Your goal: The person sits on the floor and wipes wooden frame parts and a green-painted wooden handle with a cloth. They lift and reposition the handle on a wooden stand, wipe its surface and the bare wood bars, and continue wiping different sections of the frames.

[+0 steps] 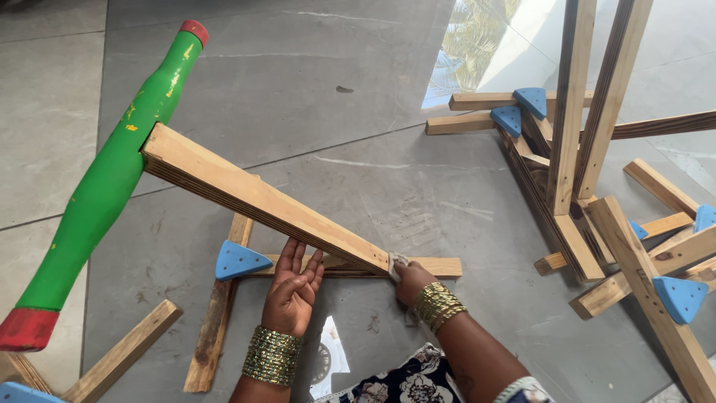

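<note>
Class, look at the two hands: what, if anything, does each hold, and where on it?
The right hand pinches the long wooden beam at its lower end. The left hand lies open against the beam's underside, gripping nothing.

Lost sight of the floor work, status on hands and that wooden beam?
Left hand open, flat under the slanted beam. Right hand pinching a small pale pad against the beam's lower end. Green post touches the beam's raised end.

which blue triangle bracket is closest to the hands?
The blue triangular bracket on the floor frame just beside the left hand. The other blue brackets all sit on the wooden assembly far right.
</note>
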`<action>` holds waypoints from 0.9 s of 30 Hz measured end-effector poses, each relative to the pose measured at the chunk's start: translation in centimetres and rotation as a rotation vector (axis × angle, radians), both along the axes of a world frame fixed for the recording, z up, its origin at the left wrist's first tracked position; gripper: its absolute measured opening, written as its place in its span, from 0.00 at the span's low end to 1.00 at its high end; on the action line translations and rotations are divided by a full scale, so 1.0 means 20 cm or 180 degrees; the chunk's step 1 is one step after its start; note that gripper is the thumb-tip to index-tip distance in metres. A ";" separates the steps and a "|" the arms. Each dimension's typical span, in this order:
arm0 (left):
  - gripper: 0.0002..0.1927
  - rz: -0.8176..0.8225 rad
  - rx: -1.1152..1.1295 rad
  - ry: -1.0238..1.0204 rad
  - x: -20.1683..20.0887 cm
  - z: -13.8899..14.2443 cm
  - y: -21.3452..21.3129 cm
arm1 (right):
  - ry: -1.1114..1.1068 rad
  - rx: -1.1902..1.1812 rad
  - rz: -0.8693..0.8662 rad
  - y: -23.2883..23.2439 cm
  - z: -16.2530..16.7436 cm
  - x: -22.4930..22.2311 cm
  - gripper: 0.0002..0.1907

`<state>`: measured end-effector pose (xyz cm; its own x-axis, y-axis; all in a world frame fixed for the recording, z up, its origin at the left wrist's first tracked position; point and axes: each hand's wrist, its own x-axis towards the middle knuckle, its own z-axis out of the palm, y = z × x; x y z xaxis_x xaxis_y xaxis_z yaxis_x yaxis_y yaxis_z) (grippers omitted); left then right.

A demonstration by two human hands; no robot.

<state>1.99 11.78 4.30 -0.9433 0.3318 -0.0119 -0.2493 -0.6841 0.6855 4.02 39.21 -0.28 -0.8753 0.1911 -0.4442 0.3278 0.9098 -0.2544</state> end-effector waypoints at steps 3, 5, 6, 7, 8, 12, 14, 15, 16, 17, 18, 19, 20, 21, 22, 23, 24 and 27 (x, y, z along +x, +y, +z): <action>0.47 -0.0017 -0.0009 0.0012 0.00 -0.01 0.00 | -0.0340 0.0048 0.0101 0.06 0.08 0.05 0.27; 0.47 -0.0028 -0.0012 -0.0005 0.00 -0.01 0.00 | -0.0107 0.0060 0.0041 0.11 0.09 0.06 0.26; 0.47 -0.0030 0.0004 -0.0005 0.00 -0.01 0.00 | 0.0244 0.0083 -0.0041 0.13 0.09 0.05 0.26; 0.47 -0.0030 0.0019 0.0004 0.00 -0.01 0.00 | 0.0603 0.0106 -0.0123 0.14 0.08 0.03 0.25; 0.47 -0.0033 0.0012 -0.0004 0.00 -0.01 0.00 | 0.0618 0.0205 -0.0105 0.13 0.06 0.01 0.26; 0.47 -0.0023 -0.0053 -0.0047 0.00 0.01 0.01 | 0.0460 0.0649 0.0141 0.05 -0.04 -0.06 0.33; 0.47 -0.0013 -0.0060 -0.0047 0.00 0.01 0.01 | 0.0282 0.0775 0.0293 0.01 -0.06 -0.06 0.35; 0.47 -0.0019 -0.0051 -0.0031 0.00 0.01 0.01 | 0.0201 0.0769 0.0334 -0.01 -0.06 -0.05 0.36; 0.47 -0.0034 -0.0053 -0.0012 0.00 0.01 0.01 | 0.0121 0.0751 0.0364 -0.02 -0.05 -0.03 0.36; 0.47 -0.0022 -0.0047 -0.0017 0.00 0.01 0.00 | -0.0065 0.0751 0.0471 -0.03 -0.03 -0.01 0.36; 0.47 -0.0018 -0.0034 -0.0016 0.00 0.01 0.00 | -0.0247 0.0756 0.0569 -0.02 -0.01 0.01 0.36; 0.47 -0.0016 -0.0011 -0.0014 0.00 0.00 0.00 | -0.0429 0.0770 0.0664 -0.01 0.02 0.04 0.36; 0.47 -0.0018 0.0002 -0.0005 0.00 0.00 0.01 | -0.0444 0.0686 0.0652 0.01 0.05 0.06 0.35; 0.47 -0.0016 0.0013 0.0000 0.00 0.00 0.01 | -0.0461 0.0600 0.0643 0.03 0.07 0.07 0.35; 0.47 -0.0016 0.0019 -0.0003 0.00 0.00 0.01 | -0.0486 0.0508 0.0634 0.04 0.09 0.07 0.35; 0.47 -0.0024 0.0010 -0.0011 0.00 -0.01 0.01 | -0.0173 0.0525 0.0468 0.06 0.10 0.07 0.33; 0.47 -0.0026 0.0001 -0.0015 0.00 -0.01 0.01 | 0.0142 0.0543 0.0307 0.07 0.10 0.06 0.31; 0.47 -0.0035 -0.0042 -0.0013 0.00 0.00 0.01 | 0.0706 0.0531 0.0040 0.07 0.04 0.00 0.31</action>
